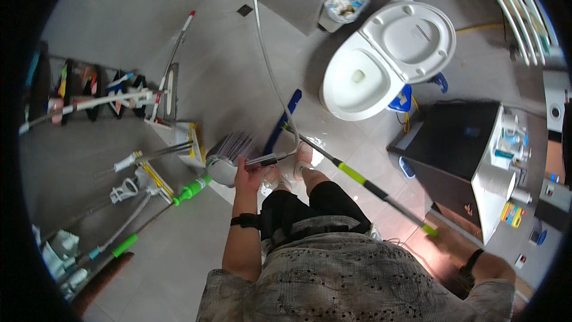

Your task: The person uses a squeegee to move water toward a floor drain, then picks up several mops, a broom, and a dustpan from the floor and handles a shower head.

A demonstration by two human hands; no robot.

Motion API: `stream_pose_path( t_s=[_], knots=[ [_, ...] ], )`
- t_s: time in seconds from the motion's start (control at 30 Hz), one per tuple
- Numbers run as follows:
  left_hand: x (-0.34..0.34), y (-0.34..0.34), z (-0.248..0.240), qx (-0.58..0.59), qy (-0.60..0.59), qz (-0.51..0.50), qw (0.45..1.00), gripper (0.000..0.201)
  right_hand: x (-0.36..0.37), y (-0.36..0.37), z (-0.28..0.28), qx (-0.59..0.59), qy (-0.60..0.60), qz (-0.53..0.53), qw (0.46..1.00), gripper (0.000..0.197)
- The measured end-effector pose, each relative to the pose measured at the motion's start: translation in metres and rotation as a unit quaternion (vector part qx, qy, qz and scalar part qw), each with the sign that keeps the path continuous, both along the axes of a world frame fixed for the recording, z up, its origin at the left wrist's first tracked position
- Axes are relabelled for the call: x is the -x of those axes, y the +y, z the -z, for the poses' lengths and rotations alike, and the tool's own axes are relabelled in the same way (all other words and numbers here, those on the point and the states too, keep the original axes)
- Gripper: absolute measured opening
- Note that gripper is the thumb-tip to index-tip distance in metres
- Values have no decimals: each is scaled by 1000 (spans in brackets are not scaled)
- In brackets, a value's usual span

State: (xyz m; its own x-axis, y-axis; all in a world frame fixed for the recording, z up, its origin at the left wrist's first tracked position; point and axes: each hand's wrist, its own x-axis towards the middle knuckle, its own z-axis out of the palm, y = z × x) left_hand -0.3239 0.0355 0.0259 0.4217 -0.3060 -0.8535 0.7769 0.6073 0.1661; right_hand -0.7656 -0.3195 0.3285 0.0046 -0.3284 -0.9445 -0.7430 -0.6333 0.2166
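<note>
Left grip, in the head view, is closed around the handle of a shower head, whose round face lies left of the feet. Pale streaks of water fan out from it over the grey tile floor. A hose runs from the handle's end up past the top edge. Right grip, blurred and brightly lit, is wrapped around the near end of a pole with green and black sections. The pole slants forward to a long blue head, which is on the floor just ahead of the feet, near the shower head. Wet shine shows beside the feet.

Farther ahead and to the right, a white toilet has its lid up, with a filled bin near it. A dark cabinet at right carries bottles on its white surface. Mops and brooms, one with a green handle, crowd the left side.
</note>
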Motion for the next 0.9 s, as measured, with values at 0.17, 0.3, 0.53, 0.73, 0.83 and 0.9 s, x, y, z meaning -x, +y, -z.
stream_pose_path(
  t_s=[0.17, 0.3, 0.53, 0.73, 0.83, 0.9],
  knots=[
    [19, 32, 3, -48, 35, -69, 996, 28, -111, 99, 63, 4, -53, -44, 998, 50],
    [24, 56, 3, -46, 46, -120, 991, 28, -190, 128, 113, 4, -158, -76, 984, 52],
    [9, 82, -13, -23, 6, -116, 993, 29, -200, 129, 122, -101, -172, -204, 958, 55],
    [5, 93, -10, -19, 31, -129, 991, 27, -160, 136, 17, -86, 37, -4, 996, 59],
    [10, 94, -11, -3, 34, -138, 990, 27, -160, 129, -1, -63, 95, 12, 993, 62],
    [9, 95, -12, -12, 46, -146, 988, 28, -166, 122, 6, -58, 123, 6, 991, 64]
  ],
)
